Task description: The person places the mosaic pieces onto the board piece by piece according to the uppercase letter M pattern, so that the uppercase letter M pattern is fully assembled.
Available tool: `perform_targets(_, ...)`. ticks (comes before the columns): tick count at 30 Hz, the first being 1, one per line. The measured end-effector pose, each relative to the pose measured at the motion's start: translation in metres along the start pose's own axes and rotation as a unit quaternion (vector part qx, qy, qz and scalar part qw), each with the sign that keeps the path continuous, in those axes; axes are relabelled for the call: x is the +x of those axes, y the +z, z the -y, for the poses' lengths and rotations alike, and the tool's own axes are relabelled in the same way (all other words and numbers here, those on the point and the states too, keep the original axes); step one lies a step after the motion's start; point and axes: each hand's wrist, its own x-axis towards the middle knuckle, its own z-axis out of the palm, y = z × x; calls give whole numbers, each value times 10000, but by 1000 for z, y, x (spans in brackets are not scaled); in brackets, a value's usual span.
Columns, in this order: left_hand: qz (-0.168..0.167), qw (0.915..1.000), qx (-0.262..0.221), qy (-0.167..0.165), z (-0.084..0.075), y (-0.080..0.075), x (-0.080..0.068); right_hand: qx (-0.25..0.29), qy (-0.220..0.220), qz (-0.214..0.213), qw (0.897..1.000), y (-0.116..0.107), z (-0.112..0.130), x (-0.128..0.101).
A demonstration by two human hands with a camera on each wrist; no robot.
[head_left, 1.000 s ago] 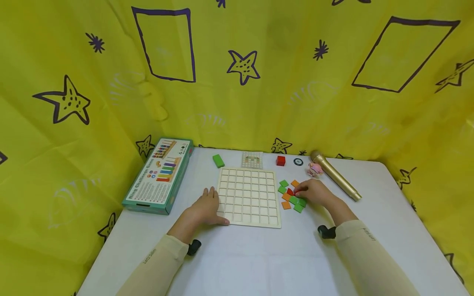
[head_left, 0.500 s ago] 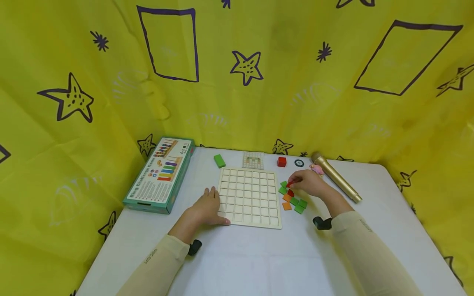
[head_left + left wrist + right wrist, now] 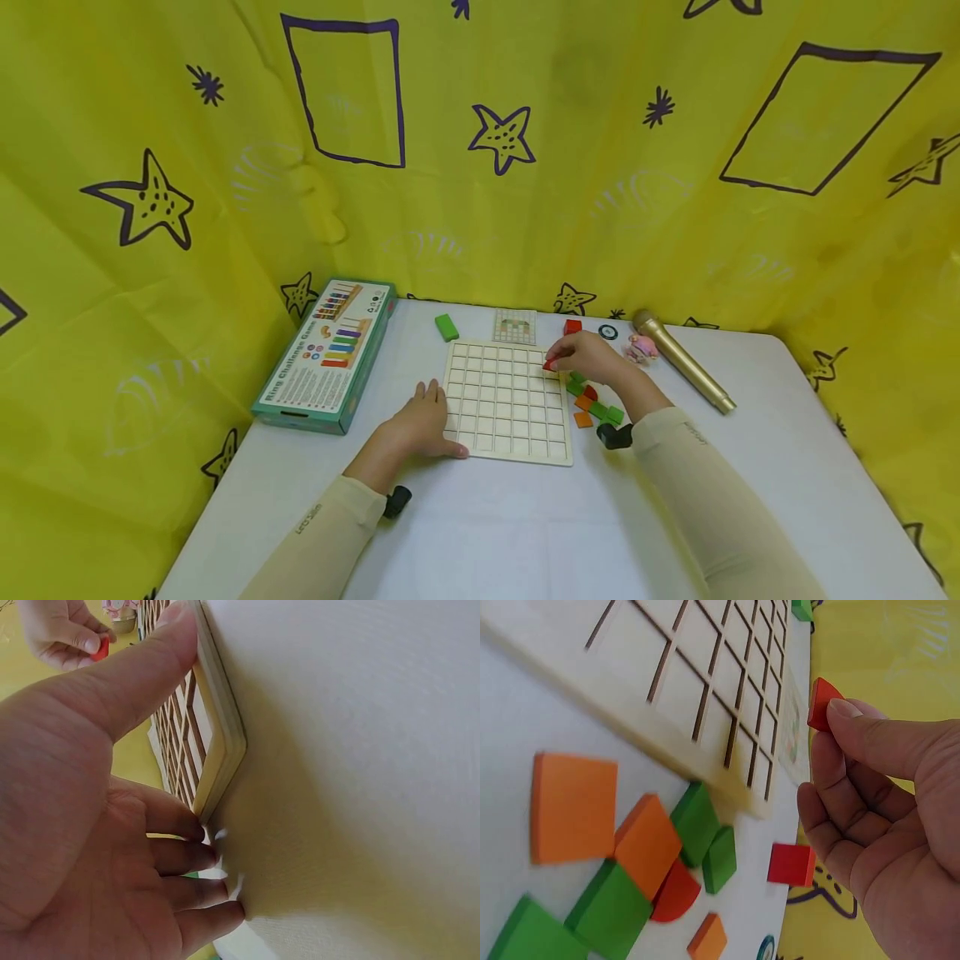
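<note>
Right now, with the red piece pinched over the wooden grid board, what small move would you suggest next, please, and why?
Probably lower the small red wooden piece into a cell: the right hand pinches it above the pale wooden grid board's far right corner, every visible cell is empty, and the left hand braces the board's near left edge.

The grid board (image 3: 507,401) is pale, unpainted wood with a matt, smooth face and layered edges. The red piece (image 3: 821,703) and the loose tiles (image 3: 574,806) look like matt painted wood. The tabletop (image 3: 525,533) is matt white; the microphone (image 3: 681,360) near its far edge has a satin gold sheen; the curtain (image 3: 637,167) is creased yellow cloth.
</note>
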Motion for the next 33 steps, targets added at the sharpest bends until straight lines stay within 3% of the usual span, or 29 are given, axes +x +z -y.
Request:
perform_targets(9,-33,10000,-69,-25,-1,-4,3,14,-417,97,9991,4,30,21)
perform_targets(19,3,10000,-65,6,0,-2,5,-61,-551,310,9980,20,59,41)
perform_targets(33,-36,10000,-5,62,0,0,0,-84,-929,229,9954,60,70,59)
